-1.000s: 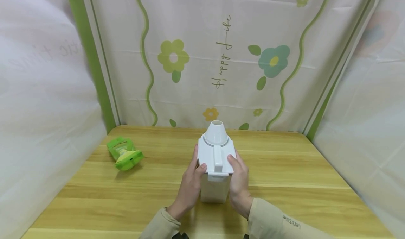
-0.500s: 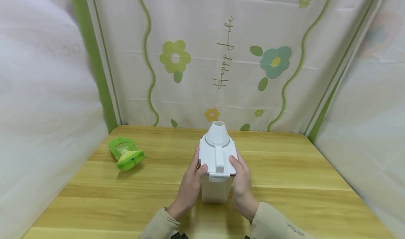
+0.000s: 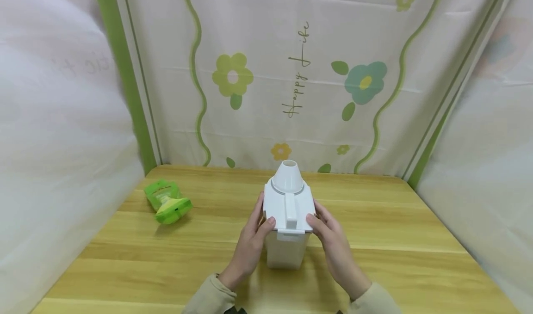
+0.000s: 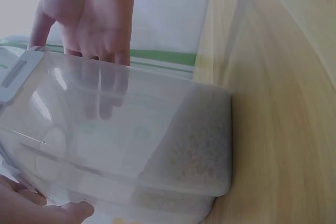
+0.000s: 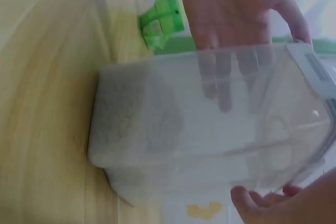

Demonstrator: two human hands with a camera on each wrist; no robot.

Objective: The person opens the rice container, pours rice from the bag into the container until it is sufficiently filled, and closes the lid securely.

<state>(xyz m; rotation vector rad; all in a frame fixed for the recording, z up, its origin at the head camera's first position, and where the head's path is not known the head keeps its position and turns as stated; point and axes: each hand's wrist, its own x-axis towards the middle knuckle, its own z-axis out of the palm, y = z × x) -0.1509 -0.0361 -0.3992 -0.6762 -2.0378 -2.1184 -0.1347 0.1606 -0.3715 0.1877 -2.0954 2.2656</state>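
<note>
A clear plastic storage container (image 3: 287, 254) stands upright on the wooden table, with pale, grain-like contents at its bottom in both wrist views. Its white lid (image 3: 276, 205) has a cone-shaped spout (image 3: 288, 177) and a raised bar. My left hand (image 3: 247, 247) holds the left side, thumb at the lid's edge, fingers along the wall. On the opposite side, my right hand (image 3: 335, 244) holds the container with its thumb tip at the lid's edge and its fingers along the wall; its palm stands off the container.
A green and yellow packet (image 3: 168, 203) lies at the left of the wooden table (image 3: 395, 240). White floral curtains (image 3: 262, 36) enclose the back and both sides.
My right hand has shifted outward to the right, and its thumb has slid back from the lid's top to its edge. My left hand keeps its hold. The view has drifted slightly.
</note>
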